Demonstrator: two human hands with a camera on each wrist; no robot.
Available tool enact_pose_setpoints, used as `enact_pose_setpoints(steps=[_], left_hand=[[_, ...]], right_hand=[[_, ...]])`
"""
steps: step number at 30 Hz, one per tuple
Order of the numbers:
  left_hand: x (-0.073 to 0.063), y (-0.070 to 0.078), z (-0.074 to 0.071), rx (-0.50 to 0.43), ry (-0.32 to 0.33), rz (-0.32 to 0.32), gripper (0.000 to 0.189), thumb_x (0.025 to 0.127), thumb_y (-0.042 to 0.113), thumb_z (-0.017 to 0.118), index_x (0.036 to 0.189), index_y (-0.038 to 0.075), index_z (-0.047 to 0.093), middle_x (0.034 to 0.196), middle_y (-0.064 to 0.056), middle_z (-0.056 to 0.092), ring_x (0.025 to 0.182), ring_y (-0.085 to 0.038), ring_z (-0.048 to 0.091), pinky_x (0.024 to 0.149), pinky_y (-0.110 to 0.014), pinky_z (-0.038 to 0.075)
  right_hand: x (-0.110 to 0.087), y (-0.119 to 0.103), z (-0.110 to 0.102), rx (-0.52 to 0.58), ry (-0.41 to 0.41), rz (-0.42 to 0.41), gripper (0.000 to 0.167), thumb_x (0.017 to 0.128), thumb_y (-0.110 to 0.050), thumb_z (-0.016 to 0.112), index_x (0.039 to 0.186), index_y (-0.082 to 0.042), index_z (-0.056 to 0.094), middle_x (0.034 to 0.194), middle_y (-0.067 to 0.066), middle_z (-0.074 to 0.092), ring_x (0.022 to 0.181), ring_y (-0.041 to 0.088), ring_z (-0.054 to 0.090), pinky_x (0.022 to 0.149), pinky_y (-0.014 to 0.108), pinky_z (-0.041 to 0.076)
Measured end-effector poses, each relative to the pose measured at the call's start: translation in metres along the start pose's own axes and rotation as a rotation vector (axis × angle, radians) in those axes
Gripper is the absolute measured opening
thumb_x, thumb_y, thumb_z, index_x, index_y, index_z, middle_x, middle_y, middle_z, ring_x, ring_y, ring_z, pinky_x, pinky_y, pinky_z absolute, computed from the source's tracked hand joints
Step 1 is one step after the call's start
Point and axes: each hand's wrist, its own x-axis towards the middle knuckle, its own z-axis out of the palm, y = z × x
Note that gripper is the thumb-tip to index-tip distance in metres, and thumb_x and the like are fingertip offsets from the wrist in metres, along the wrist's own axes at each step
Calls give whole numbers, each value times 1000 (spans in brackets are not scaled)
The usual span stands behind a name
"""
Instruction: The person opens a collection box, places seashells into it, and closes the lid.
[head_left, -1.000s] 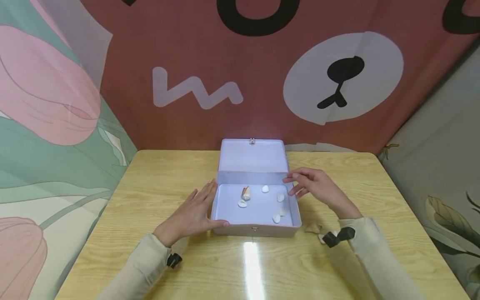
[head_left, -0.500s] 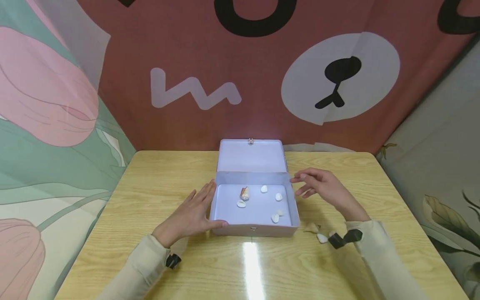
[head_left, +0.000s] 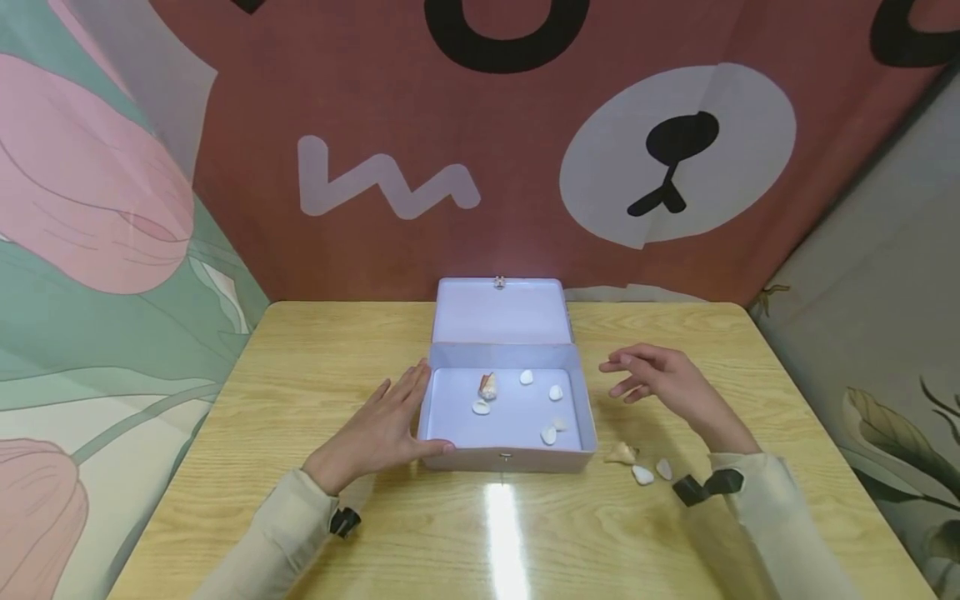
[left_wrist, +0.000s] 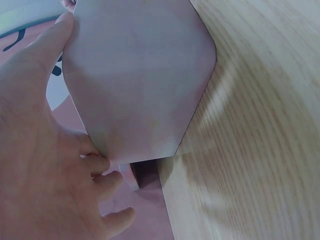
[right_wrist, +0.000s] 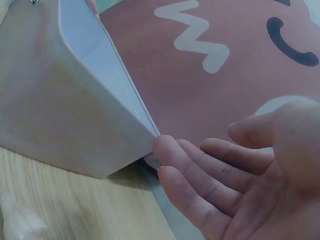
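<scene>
Red curtain [head_left: 517, 246] behind, open box [head_left: 480, 461] of shells [head_left: 488, 387] on the counter [head_left: 337, 342]
From the head: lid [head_left: 498, 310] tipped back, likely for access; spread left hand [head_left: 375, 431] along the box's side, seemingly steadying it; relaxed right hand [head_left: 667, 379], empty, near three loose shells [head_left: 642, 475]. Left wrist: thumb [left_wrist: 60, 32] touches the box's edge. Right wrist: fingers [right_wrist: 200, 180] loosely bent. No lettering I can read, just a zigzag [head_left: 408, 206] on the curtain.

Pink-and-lilac box [head_left: 540, 462], lid [head_left: 498, 310] open behind, six shells [head_left: 555, 392] scattered inside, three shells [head_left: 642, 475] near its front right corner
</scene>
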Motion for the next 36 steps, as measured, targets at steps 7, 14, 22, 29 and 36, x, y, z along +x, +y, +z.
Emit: enact_pose_setpoints(steps=[7, 14, 22, 29, 36], left_hand=[[0, 0, 0, 4, -4, -1, 125, 89, 82, 63, 170, 1, 13, 181, -15, 8, 169, -33, 15, 135, -66, 18], [1, 0, 1, 3, -6, -4, 125, 89, 83, 62, 171, 2, 11, 181, -13, 7, 169, -35, 16, 135, -66, 17], [1, -1, 1, 3, -11, -7, 125, 89, 83, 62, 171, 2, 11, 181, -14, 7, 169, -34, 15, 135, -66, 17], [1, -1, 2, 1, -11, -8, 126, 89, 83, 62, 171, 2, 11, 181, -14, 6, 169, -34, 14, 135, -65, 17], [1, -1, 1, 1, -9, -9, 126, 89, 83, 61, 170, 2, 11, 181, -15, 7, 169, -35, 15, 135, -65, 17]], right_hand=[[-9, 7, -5, -10, 11, 1, 46, 114, -34, 51, 142, 2, 60, 138, 27, 70, 95, 16, 81, 81, 32, 67], [-15, 17, -8, -21, 19, 15, 47, 114, -35, 51, 142, 3, 59, 137, 25, 71, 95, 15, 81, 81, 31, 66], [-20, 29, -8, -34, 37, 62, 50, 114, -33, 52, 144, 7, 56, 138, 28, 70, 93, 9, 79, 81, 34, 67], [-26, 41, -10, -42, 41, 73, 47, 113, -26, 54, 144, 9, 56, 136, 30, 70, 91, 10, 78, 78, 36, 67], [-33, 53, -12, -33, 45, 119, 47, 113, -26, 56, 143, 9, 56, 133, 28, 71, 90, 12, 77, 76, 35, 67]])
